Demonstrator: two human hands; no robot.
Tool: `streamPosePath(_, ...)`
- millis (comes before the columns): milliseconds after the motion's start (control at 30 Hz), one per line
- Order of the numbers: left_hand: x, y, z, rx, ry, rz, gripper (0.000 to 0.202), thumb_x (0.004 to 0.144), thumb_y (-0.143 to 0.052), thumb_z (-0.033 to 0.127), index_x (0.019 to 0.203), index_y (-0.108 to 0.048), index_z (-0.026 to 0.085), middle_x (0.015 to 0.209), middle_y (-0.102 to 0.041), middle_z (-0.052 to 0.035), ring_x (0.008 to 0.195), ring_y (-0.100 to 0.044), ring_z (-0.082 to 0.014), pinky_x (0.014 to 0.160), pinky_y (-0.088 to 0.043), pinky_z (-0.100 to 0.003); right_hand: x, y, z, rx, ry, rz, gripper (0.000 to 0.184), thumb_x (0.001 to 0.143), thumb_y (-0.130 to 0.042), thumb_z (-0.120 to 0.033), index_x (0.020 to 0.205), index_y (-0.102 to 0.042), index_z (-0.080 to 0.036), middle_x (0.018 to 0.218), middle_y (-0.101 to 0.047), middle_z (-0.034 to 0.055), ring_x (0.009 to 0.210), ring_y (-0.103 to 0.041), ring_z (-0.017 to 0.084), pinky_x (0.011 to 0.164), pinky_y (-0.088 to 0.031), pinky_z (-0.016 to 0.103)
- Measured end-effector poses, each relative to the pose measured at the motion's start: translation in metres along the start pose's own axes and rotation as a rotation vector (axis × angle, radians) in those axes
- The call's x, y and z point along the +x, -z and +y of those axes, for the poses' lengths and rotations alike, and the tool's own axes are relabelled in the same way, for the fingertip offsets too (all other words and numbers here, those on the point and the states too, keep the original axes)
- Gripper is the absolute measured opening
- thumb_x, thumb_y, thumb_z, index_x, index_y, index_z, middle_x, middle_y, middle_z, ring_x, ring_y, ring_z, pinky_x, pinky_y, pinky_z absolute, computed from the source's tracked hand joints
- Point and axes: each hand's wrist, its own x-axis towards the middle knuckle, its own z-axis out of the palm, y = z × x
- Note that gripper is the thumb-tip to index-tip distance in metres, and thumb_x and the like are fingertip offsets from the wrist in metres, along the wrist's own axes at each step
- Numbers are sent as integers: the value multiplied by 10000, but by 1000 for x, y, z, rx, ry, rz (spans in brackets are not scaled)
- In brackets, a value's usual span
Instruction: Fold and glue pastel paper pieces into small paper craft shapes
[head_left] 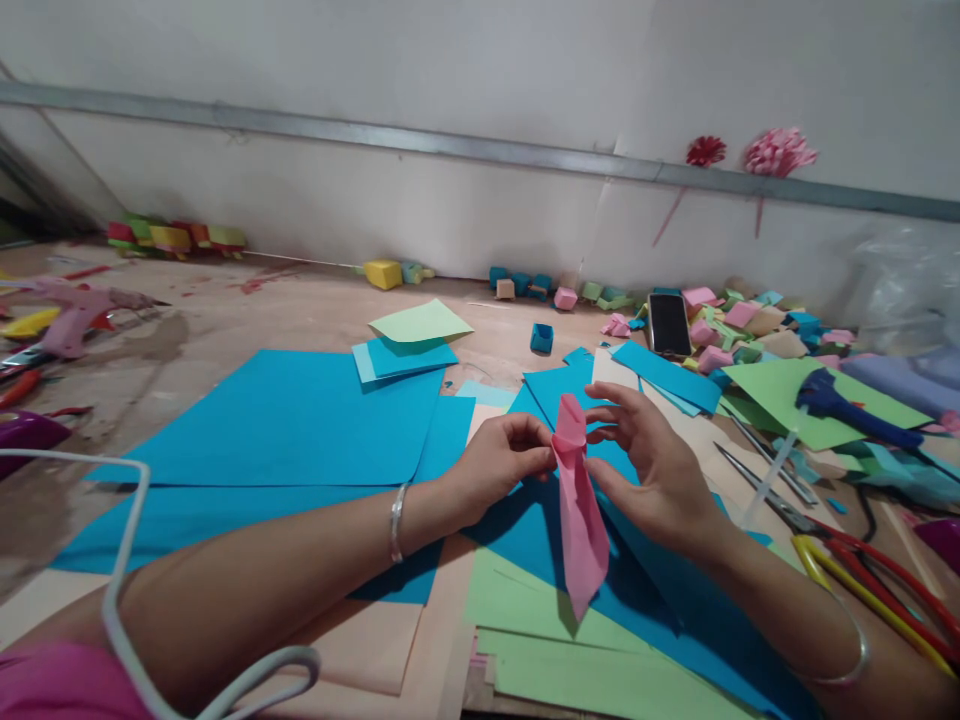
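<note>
I hold a pink folded paper strip upright over the blue sheets. My left hand pinches its upper part from the left, fingers closed on it. My right hand touches the same upper part from the right with its fingers curved around the rolled top end. The strip's pointed lower end hangs down above a green sheet.
Large blue paper sheets cover the table. Scissors with red and yellow handles lie at the right, near a blue glue gun. A phone and small paper boxes lie at the back. A pink glue gun is at far left.
</note>
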Motion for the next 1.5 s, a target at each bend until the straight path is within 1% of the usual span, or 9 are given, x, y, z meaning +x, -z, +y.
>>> streamPosePath(100,-1,0,2,68,-43,33,169,680,-749,208,731,-615,120,679,-628,-2,588,-571,-93,590,-479,-227,2,-1,3,47,-132,-23,481,772,-687,-197,1227,-536,-239,1257,-565,96,1072,-598,221,870,-543,356)
streamPosePath(233,0,0,2,170,-102,59,145,665,-747,185,709,-623,125,694,-633,-8,609,-582,-104,582,-488,-228,5,1,3,76,-312,-80,157,802,-669,-291,920,-674,-189,904,-703,53,820,-655,189,741,-545,315)
streamPosePath(467,-1,-3,1,60,-105,25,251,642,-792,215,815,-630,133,731,-639,5,615,-595,-96,575,-494,-216,7,2,0,129,-408,51,97,721,-713,-248,797,-710,-188,797,-723,21,746,-656,156,674,-516,247)
streamPosePath(600,-1,-3,1,71,-48,-15,263,660,-796,259,828,-654,115,752,-653,-18,623,-604,-102,589,-502,-226,8,2,1,170,-462,14,152,732,-719,-298,829,-699,-182,775,-711,23,697,-644,151,617,-500,245)
streamPosePath(800,-1,-3,0,91,-20,-15,182,670,-772,238,772,-683,116,693,-663,-14,600,-594,-98,586,-494,-220,5,0,-3,-17,-344,-57,121,741,-696,-254,845,-688,-194,967,-714,48,919,-658,205,783,-518,301)
streamPosePath(967,-1,-2,1,82,-35,-17,89,648,-746,165,713,-695,132,669,-681,-6,614,-606,-104,606,-496,-215,3,-2,-10,-128,-352,-113,73,760,-653,-254,802,-676,-199,818,-701,8,745,-639,169,683,-505,287)
streamPosePath(1100,-2,-1,1,225,-107,4,62,672,-703,131,730,-718,149,691,-701,-13,634,-620,-120,611,-497,-221,0,-5,-12,-157,-342,-70,123,766,-618,-241,830,-717,-207,833,-717,9,757,-632,171,651,-489,275)
streamPosePath(1300,-7,-2,3,444,-324,17,79,686,-709,123,743,-740,167,773,-719,-35,736,-653,-157,684,-515,-248,-4,-9,-6,-122,-299,9,112,750,-614,-183,787,-714,-219,813,-710,2,765,-641,166,709,-507,281)
streamPosePath(1500,-7,-5,4,415,-260,10,87,689,-705,122,757,-737,166,760,-725,-21,705,-654,-143,671,-522,-229,-6,-11,-8,-103,-249,61,104,776,-613,-199,782,-712,-228,816,-705,3,758,-646,158,681,-514,264)
